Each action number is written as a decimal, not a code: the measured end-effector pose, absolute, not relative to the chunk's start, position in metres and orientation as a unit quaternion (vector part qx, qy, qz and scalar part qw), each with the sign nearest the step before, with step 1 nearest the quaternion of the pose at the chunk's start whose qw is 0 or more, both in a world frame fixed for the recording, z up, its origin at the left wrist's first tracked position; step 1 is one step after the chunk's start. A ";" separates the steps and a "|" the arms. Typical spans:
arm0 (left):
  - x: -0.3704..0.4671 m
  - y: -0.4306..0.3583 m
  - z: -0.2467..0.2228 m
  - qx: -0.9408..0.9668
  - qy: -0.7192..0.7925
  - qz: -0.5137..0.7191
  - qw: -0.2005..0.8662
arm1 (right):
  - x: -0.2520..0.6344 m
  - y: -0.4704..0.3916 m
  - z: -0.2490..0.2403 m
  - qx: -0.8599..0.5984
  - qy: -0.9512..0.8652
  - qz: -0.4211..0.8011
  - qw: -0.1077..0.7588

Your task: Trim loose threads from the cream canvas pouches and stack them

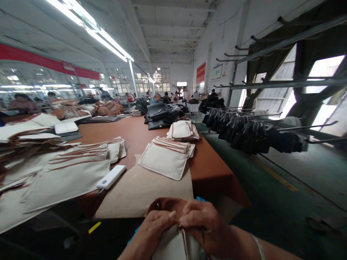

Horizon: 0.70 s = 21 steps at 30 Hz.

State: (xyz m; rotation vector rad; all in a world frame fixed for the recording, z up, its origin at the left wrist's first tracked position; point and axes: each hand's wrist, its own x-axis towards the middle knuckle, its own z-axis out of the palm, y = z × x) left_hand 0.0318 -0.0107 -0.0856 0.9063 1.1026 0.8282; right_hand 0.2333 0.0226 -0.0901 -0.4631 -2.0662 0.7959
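Note:
At the bottom centre, my left hand [155, 231] and my right hand [202, 222] meet over a cream and brown fabric piece [172, 243]. Both hands have their fingers closed on it, thumbs and fingertips near each other at its brown edge. A brown curved part [168, 203] rises just behind the fingers. The lower part of the piece runs out of view. Ahead of the hands, a stack of cream pieces with brown trim [165, 159] lies on a sheet of tan paper [135, 193].
The brown table [217, 166] bears more cream stacks [73, 173] at left, a white device [111, 177] with a cable, and black bags [162, 113] at the back. A metal rack [284, 85] with hanging dark bags [244, 131] stands right. Several people sit far off.

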 end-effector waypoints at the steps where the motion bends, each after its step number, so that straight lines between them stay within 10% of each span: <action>1: 0.034 -0.010 -0.087 0.399 0.484 0.366 0.687 | 0.236 0.023 -0.089 -0.191 -0.857 0.272 0.394; 9: 0.033 -0.005 -0.092 0.464 0.481 0.314 0.674 | 0.250 0.025 -0.089 -0.199 -0.932 0.107 0.283; 16: 0.034 -0.011 -0.060 0.629 0.499 0.270 0.532 | 0.251 0.020 -0.078 -0.217 -0.752 0.443 0.437; 21: 0.033 -0.011 -0.047 0.700 0.499 0.254 0.443 | 0.247 0.033 -0.051 -0.250 -0.760 0.502 0.328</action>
